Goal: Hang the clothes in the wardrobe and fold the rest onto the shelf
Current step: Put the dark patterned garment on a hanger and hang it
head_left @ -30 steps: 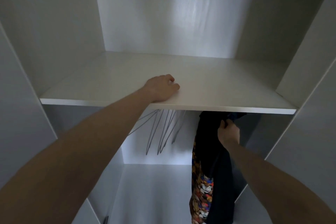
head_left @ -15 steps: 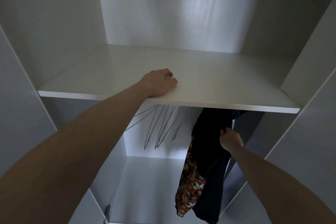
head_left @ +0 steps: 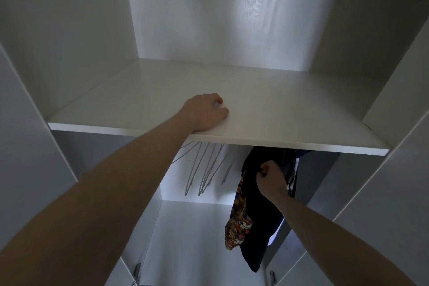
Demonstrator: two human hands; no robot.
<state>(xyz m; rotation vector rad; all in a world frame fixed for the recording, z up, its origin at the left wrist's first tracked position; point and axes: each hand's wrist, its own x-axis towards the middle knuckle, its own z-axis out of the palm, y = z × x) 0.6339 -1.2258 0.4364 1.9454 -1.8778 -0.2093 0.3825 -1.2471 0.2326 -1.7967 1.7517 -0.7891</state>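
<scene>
My left hand (head_left: 205,112) rests knuckles-up on the front edge of the white wardrobe shelf (head_left: 290,109), fingers curled, holding nothing. Below the shelf my right hand (head_left: 271,179) is closed on the upper part of a dark hanging garment (head_left: 262,223). A colourful patterned garment (head_left: 239,220) hangs right beside it on the left. The rail and the hanger tops are hidden by the shelf. Several bare grey wire hangers (head_left: 206,169) hang to the left of the clothes.
White wardrobe side walls (head_left: 69,42) and a back panel (head_left: 220,18) enclose the shelf. An open door edge (head_left: 394,158) stands at the right. Door hinges (head_left: 137,269) show at the bottom left and bottom right. The lower compartment is lit from behind.
My right hand has slid a little lower and leftward along the dark garment. The clothes swing leftward and my view has tilted down. My left hand stays on the shelf edge.
</scene>
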